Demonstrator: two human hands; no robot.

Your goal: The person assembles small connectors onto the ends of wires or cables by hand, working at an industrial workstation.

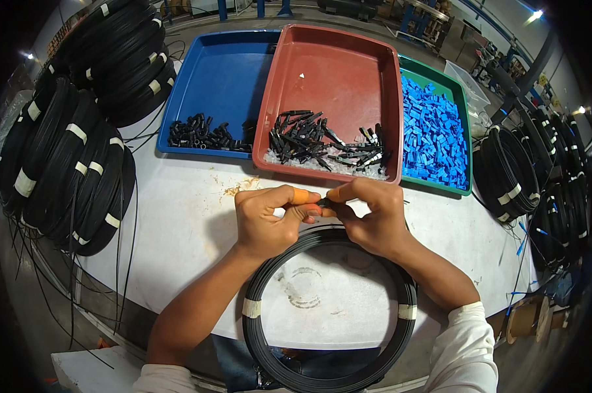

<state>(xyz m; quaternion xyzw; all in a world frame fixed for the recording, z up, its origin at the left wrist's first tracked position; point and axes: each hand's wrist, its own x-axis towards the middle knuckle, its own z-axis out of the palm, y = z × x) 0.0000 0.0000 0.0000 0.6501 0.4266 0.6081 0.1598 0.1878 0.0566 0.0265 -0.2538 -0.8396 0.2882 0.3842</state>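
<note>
My left hand (pixel 269 219) and my right hand (pixel 374 213) meet above the far rim of a coil of black cable (pixel 251 327). Both are closed in a pinch on a small dark piece (pixel 324 203), mostly covered by my fingertips; its kind cannot be made out. Orange tape wraps a finger on each hand. Pale bands tie the coil, which lies on the white table and overhangs its front edge. Just beyond my hands stands a red tray (pixel 335 65) holding black slender parts (pixel 302 134) and clear small pieces.
Left of the red tray is a blue tray (pixel 230 59) with short black parts; right of it, a green tray (pixel 467 157) full of blue clips (pixel 433 131). Black cable coils (pixel 66 164) are stacked at the left. More coils (pixel 505 173) stand at the right, some with blue ends.
</note>
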